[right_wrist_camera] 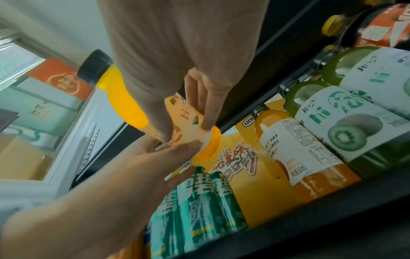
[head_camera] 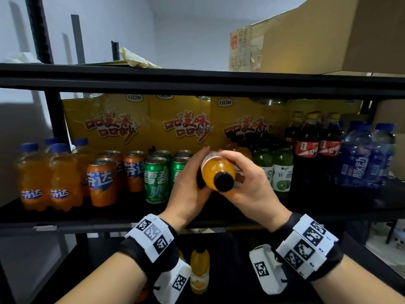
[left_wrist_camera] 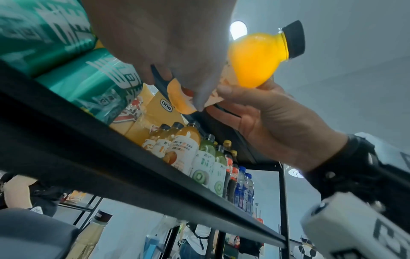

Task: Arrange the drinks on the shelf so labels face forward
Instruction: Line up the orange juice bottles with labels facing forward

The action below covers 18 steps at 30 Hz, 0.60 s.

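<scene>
The shelf [head_camera: 197, 218] of black metal carries yellow cartons [head_camera: 179, 121] at the back, and in front of them orange soda bottles [head_camera: 50, 178], orange cans [head_camera: 103, 181], green cans [head_camera: 156, 179], kiwi bottles [head_camera: 282, 170], cola bottles [head_camera: 309, 141] and blue bottles [head_camera: 359, 159]. The orange juice bottle [head_camera: 217, 170] is lifted in front of the shelf, between the green cans and the kiwi bottles, tilted with its black cap [head_camera: 224, 181] toward the person. The left hand [head_camera: 188, 187] and the right hand [head_camera: 249, 185] both hold it, fingers curled around its labelled body.

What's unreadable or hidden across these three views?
- Head view: the orange juice bottle points cap-first at the camera; both hands hide its label.
- Left wrist view: left hand is a blurred mass; its fingers are unclear.
- Right wrist view: green cans are blurred and cut off below.
</scene>
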Tool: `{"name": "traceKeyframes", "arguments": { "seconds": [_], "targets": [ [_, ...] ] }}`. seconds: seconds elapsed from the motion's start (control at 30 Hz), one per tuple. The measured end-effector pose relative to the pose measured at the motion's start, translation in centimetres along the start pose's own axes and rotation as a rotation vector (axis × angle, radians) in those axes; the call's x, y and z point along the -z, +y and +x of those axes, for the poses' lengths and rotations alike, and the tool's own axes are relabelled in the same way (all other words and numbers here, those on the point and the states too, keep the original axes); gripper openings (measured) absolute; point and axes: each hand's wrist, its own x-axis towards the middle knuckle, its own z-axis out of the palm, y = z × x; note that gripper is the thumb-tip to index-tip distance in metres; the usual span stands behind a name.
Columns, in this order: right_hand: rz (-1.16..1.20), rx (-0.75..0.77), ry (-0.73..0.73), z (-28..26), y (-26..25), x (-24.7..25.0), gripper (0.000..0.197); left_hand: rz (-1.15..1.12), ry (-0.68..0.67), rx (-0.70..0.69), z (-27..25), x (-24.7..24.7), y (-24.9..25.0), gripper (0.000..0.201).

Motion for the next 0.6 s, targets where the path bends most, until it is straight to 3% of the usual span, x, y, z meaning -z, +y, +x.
{"name": "traceKeyframes", "arguments": {
  "seconds": [0.1,0.23,0.37,0.6],
  "targets": [
    [0.136,-0.180,-0.056,0.8,0.5,1.0,0.064,-0.041,0.021,-0.002,-0.6,-0.6,-0.2,0.069],
    [0.159,-0.311,-0.142,2.6,1.2,2.0,0.057,-0.089,0.045,0.032,-0.9,-1.6,0.3,0.062],
    [0.038,-0.318,-0.088,5.1,0.6,3.2,0.056,-0.094,0.049,0.078,-0.7,-2.1,-0.1,0.060],
    [-0.115,-0.494,-0.340,10.8,1.4,3.8,0.044,-0.072,0.095,0.130,0.7,-2.8,-1.1,0.059]
  ]
}}
